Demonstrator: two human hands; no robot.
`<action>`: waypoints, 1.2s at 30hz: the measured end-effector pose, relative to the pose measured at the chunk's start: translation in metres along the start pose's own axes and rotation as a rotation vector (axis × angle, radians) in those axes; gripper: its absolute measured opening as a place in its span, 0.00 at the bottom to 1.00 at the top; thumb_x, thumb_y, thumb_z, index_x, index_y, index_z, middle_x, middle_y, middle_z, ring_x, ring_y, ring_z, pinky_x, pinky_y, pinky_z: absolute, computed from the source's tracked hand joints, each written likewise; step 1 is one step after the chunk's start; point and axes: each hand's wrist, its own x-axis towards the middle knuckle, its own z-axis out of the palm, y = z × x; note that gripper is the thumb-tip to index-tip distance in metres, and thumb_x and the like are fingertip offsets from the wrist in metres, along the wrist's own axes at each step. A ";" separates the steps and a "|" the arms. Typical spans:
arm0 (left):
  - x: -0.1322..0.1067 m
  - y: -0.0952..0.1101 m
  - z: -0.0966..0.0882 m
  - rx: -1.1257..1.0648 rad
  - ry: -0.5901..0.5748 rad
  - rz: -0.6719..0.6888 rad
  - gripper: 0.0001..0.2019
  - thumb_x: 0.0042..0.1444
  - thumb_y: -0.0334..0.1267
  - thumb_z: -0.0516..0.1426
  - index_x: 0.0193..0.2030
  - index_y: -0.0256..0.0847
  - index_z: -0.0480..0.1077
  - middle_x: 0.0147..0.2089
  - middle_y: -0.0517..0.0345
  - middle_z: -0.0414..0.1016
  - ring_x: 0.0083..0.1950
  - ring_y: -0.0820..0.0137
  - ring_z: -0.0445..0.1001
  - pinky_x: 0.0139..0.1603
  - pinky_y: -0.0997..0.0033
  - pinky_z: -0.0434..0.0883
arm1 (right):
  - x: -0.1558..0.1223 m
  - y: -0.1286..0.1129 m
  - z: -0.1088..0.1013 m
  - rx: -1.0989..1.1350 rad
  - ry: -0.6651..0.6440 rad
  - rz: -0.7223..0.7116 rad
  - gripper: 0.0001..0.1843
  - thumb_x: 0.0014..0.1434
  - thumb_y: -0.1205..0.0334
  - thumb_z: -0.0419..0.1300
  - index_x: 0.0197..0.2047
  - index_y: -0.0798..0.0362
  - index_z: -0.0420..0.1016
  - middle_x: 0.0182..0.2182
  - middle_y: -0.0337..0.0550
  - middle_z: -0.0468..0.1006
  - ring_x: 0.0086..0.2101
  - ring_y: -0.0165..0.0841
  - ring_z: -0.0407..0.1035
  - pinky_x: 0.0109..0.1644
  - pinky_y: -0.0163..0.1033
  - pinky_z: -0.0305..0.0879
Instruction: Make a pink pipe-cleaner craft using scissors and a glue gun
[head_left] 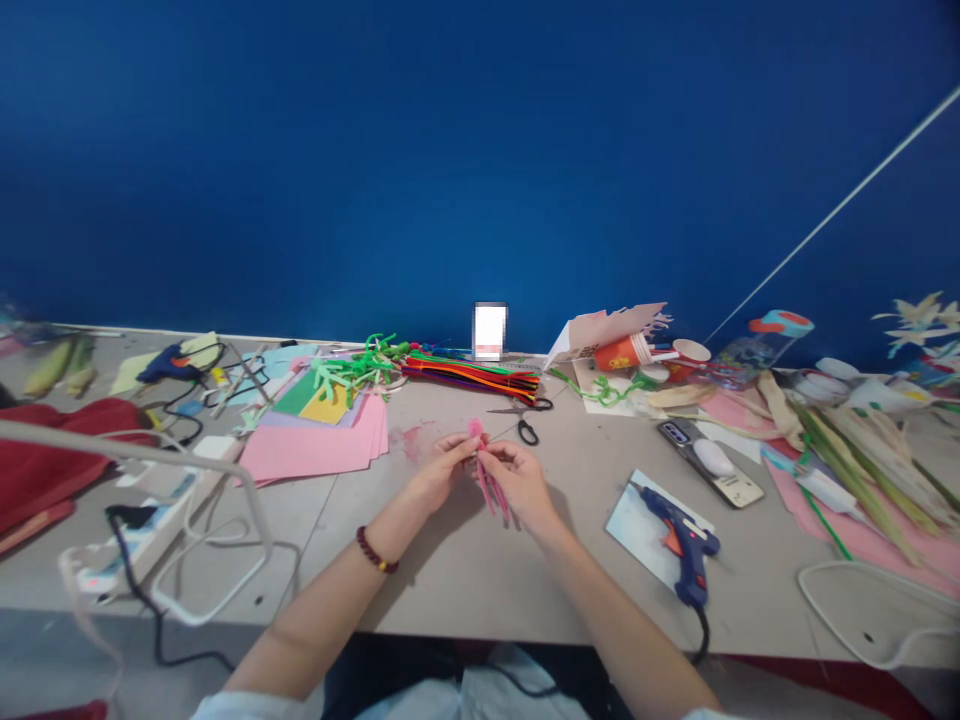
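Although the fingers of both hands cover its middle, the bunch of pink pipe cleaners [489, 482] shows a fuzzy loop at the top and several thin strands hanging below. How the strands join behind the fingertips cannot be made out. The bunch sits between the hands, just above the table edge nearest the person. The left hand [441, 473] and right hand [521, 486] are close together, both pinching it. A bead bracelet [376, 550], dark red with one yellowish bead, circles the left wrist.

Just beyond the hands lie black-handled scissors [529, 415], partly under the end of a bundle of multicoloured pipe cleaners [472, 378]. To the left, a stack of pink paper sheets [311, 452] lies below twisted green pipe cleaners [352, 368], with other coloured sheets fanned between them. A pinkish smear marks the pale table [465, 590] near the left hand.

To the right, a blue hot glue gun [688, 540] lies on a glossy card, its black cord running off the table edge. Beyond it are a dark phone-like slab [709, 462] under a white oval object and a heap of long, fibrous green-and-cream leaves [862, 470]. Far left, a second glue gun [169, 362] is blurred, beside a red cloth [52, 450] and a white power strip [142, 530] partly hidden behind a pale cable. A pixelated white rectangle [490, 332] stands against the blue wall [450, 150].
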 end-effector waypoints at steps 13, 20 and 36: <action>-0.004 0.008 -0.002 -0.047 -0.137 -0.099 0.13 0.34 0.38 0.69 0.28 0.37 0.74 0.22 0.61 0.71 0.20 0.77 0.65 0.21 0.76 0.62 | -0.006 -0.009 0.003 0.059 -0.174 0.118 0.21 0.41 0.46 0.68 0.28 0.54 0.69 0.19 0.33 0.73 0.17 0.26 0.69 0.21 0.31 0.68; -0.007 0.008 0.002 -0.070 -0.122 -0.062 0.12 0.35 0.37 0.69 0.26 0.37 0.73 0.21 0.62 0.70 0.21 0.77 0.66 0.22 0.77 0.63 | -0.004 -0.008 0.000 0.064 -0.206 0.130 0.21 0.42 0.46 0.67 0.28 0.55 0.69 0.18 0.34 0.73 0.18 0.27 0.70 0.23 0.33 0.70; 0.001 0.006 -0.003 0.257 0.038 0.308 0.19 0.40 0.34 0.67 0.43 0.40 0.75 0.39 0.56 0.76 0.39 0.72 0.72 0.41 0.74 0.70 | -0.006 0.001 -0.004 -0.649 0.144 -0.508 0.07 0.56 0.60 0.55 0.34 0.53 0.73 0.27 0.40 0.71 0.27 0.31 0.66 0.32 0.36 0.65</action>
